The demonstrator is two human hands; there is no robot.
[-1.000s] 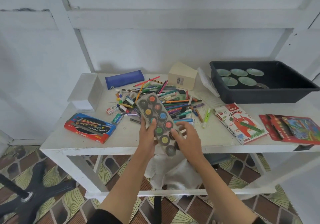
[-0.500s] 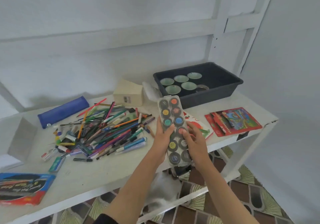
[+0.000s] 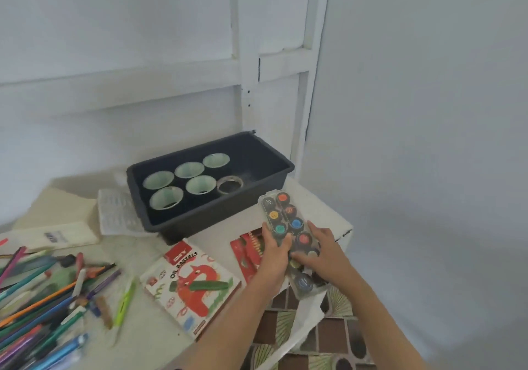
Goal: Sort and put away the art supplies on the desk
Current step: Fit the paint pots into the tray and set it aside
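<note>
I hold a clear tray of round paint pots in both hands above the desk's right end. My left hand grips its left side and my right hand lies over its lower right part. The tray points away from me, towards the dark grey bin. Under my hands lies a red pencil box, mostly hidden. An oil pastels box lies flat to the left of it. A heap of pens and pencils covers the desk's left part.
The bin holds several pale green cups and a tape roll. A beige box and a folded paper sit left of the bin. The white desk ends just right of my hands, with tiled floor below.
The view has swung right. Both hands have carried the paint tray rightwards along the desk, from beside the pen heap to over the red pencil box near the bin.
</note>
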